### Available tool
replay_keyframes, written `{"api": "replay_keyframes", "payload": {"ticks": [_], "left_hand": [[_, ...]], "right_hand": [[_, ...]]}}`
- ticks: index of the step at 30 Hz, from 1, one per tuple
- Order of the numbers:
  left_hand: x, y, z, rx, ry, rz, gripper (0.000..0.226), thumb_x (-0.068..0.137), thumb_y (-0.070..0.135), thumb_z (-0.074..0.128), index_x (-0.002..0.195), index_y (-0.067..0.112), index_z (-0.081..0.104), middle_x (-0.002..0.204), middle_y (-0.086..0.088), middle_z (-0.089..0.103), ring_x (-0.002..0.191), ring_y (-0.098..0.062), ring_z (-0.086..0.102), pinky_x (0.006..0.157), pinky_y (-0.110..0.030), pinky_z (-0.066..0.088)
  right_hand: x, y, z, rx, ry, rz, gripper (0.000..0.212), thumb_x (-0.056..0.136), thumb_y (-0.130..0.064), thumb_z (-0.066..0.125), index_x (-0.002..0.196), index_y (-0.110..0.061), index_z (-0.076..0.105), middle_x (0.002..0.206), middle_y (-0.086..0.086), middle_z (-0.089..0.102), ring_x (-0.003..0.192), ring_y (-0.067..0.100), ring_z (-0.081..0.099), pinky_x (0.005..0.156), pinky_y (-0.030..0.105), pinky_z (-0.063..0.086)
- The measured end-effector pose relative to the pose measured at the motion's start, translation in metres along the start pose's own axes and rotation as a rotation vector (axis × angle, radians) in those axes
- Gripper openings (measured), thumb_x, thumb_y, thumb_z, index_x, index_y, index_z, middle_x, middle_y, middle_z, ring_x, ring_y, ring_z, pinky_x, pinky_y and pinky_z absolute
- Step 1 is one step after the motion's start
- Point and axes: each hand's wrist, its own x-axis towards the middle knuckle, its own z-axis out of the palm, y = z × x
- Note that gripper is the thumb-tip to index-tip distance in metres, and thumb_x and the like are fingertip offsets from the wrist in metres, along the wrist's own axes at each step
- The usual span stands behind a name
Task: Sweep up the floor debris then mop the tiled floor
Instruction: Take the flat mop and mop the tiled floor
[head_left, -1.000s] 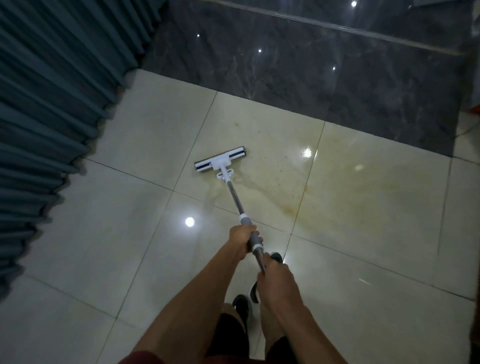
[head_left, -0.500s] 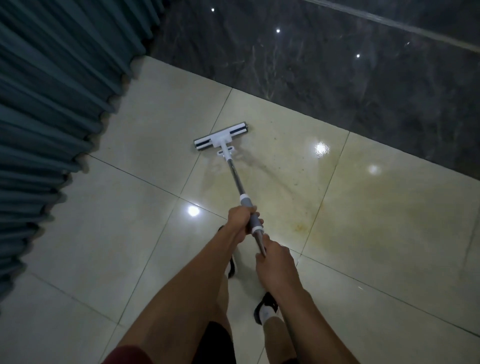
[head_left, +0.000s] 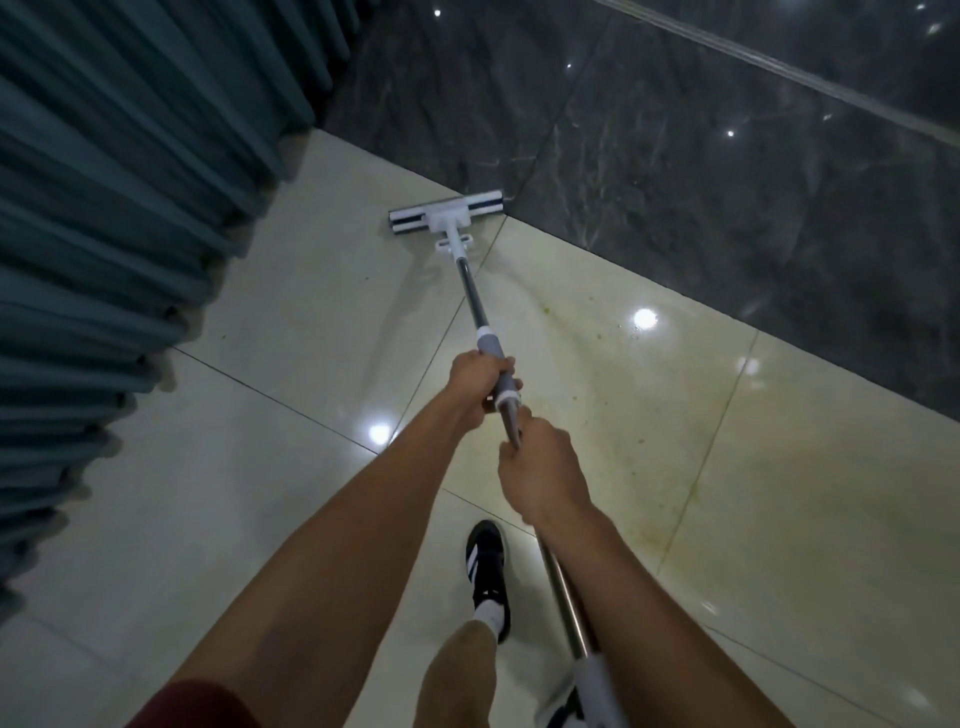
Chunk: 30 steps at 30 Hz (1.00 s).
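Since a second ago we've pushed the mop (head_left: 445, 214) forward to the dark tiles' (head_left: 675, 156) edge on the pale floor (head_left: 311, 291). Our left hand (head_left: 480, 376) and right hand (head_left: 543, 467) each keep a closed grip around its handle.

glossy cream tiles (head_left: 270, 519), dark marble band (head_left: 701, 171), teal curtain (head_left: 104, 208).

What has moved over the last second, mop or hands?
The mop head slid forward across the pale tiles to the edge of the dark floor. Left hand and right hand kept their grip on the handle; nothing released.
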Motion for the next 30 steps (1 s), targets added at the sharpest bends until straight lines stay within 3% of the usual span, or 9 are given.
{"api": "replay_keyframes", "payload": {"ticks": [3, 7, 11, 15, 17, 19, 23, 27, 30], "left_hand": [[0.028, 0.036, -0.007, 0.022, -0.010, 0.034, 0.010, 0.095, 0.004, 0.064, 0.103, 0.003, 0.059, 0.082, -0.011, 0.066, 0.066, -0.022, 0.066, 0.058, -0.037, 0.055], [0.047, 0.064, -0.017, 0.078, -0.011, 0.086, 0.008, 0.099, 0.013, 0.061, 0.103, 0.008, 0.055, 0.089, -0.012, 0.066, 0.066, -0.023, 0.068, 0.057, -0.036, 0.057], [0.043, 0.057, -0.018, 0.121, -0.022, 0.097, 0.014, 0.101, 0.014, 0.059, 0.112, 0.009, 0.055, 0.092, -0.013, 0.067, 0.063, -0.023, 0.069, 0.058, -0.036, 0.060], [0.034, 0.031, -0.017, 0.162, -0.019, 0.130, 0.037, 0.101, 0.008, 0.057, 0.136, 0.005, 0.047, 0.114, -0.020, 0.065, 0.057, -0.018, 0.066, 0.055, -0.035, 0.060], [0.037, 0.016, -0.019, 0.175, -0.011, 0.163, 0.047, 0.100, 0.002, 0.054, 0.145, 0.006, 0.041, 0.132, -0.024, 0.060, 0.051, -0.014, 0.064, 0.057, -0.035, 0.060], [0.037, 0.003, -0.020, 0.188, -0.002, 0.166, 0.050, 0.101, 0.002, 0.052, 0.149, 0.005, 0.037, 0.138, -0.025, 0.057, 0.045, -0.013, 0.063, 0.060, -0.037, 0.061], [0.020, -0.023, -0.022, 0.231, -0.012, 0.146, 0.043, 0.100, 0.007, 0.057, 0.141, 0.005, 0.044, 0.136, -0.026, 0.057, 0.045, -0.015, 0.063, 0.072, -0.048, 0.063], [-0.009, -0.050, -0.021, 0.282, 0.004, 0.135, 0.032, 0.099, 0.009, 0.059, 0.130, 0.006, 0.051, 0.110, -0.025, 0.061, 0.051, -0.020, 0.066, 0.057, -0.040, 0.059], [-0.033, -0.081, -0.023, 0.313, 0.002, 0.095, 0.027, 0.100, 0.010, 0.057, 0.126, 0.011, 0.052, 0.105, -0.014, 0.061, 0.058, -0.023, 0.068, 0.064, -0.042, 0.061]], "right_hand": [[0.036, -0.028, 0.000, 0.009, 0.016, -0.017, 0.036, 0.100, -0.015, 0.049, 0.136, -0.017, 0.049, 0.107, 0.013, 0.063, 0.088, 0.031, 0.068, 0.074, 0.046, 0.061], [0.060, -0.048, 0.003, 0.052, 0.019, -0.003, 0.032, 0.101, -0.017, 0.051, 0.133, -0.014, 0.052, 0.111, 0.012, 0.064, 0.090, 0.030, 0.068, 0.076, 0.045, 0.061], [0.049, -0.038, 0.002, 0.171, -0.044, -0.001, 0.036, 0.099, -0.019, 0.051, 0.135, -0.020, 0.051, 0.102, 0.010, 0.063, 0.072, 0.027, 0.067, 0.049, 0.031, 0.057], [0.011, -0.006, 0.008, 0.419, -0.195, 0.083, 0.036, 0.101, -0.029, 0.049, 0.137, -0.030, 0.044, 0.093, 0.010, 0.064, 0.053, 0.014, 0.065, 0.041, 0.023, 0.050], [-0.011, 0.009, 0.022, 0.448, -0.193, 0.077, 0.035, 0.103, -0.033, 0.043, 0.138, -0.032, 0.042, 0.087, 0.012, 0.065, 0.042, 0.009, 0.059, 0.039, 0.023, 0.049], [-0.025, 0.021, 0.036, 0.435, -0.136, 0.057, 0.037, 0.104, -0.032, 0.040, 0.140, -0.031, 0.041, 0.084, 0.009, 0.061, 0.047, 0.012, 0.055, 0.039, 0.023, 0.047], [-0.046, 0.037, 0.046, 0.369, -0.121, 0.046, 0.037, 0.104, -0.025, 0.036, 0.140, -0.023, 0.040, 0.083, 0.002, 0.050, 0.054, 0.018, 0.050, 0.039, 0.026, 0.049], [-0.074, 0.058, 0.052, 0.326, -0.128, 0.043, 0.036, 0.104, -0.025, 0.037, 0.140, -0.024, 0.039, 0.085, 0.000, 0.050, 0.055, 0.017, 0.052, 0.042, 0.032, 0.054], [-0.100, 0.082, 0.064, 0.283, -0.124, 0.025, 0.035, 0.105, -0.025, 0.038, 0.140, -0.024, 0.039, 0.087, 0.001, 0.053, 0.057, 0.014, 0.051, 0.055, 0.038, 0.059]]}}
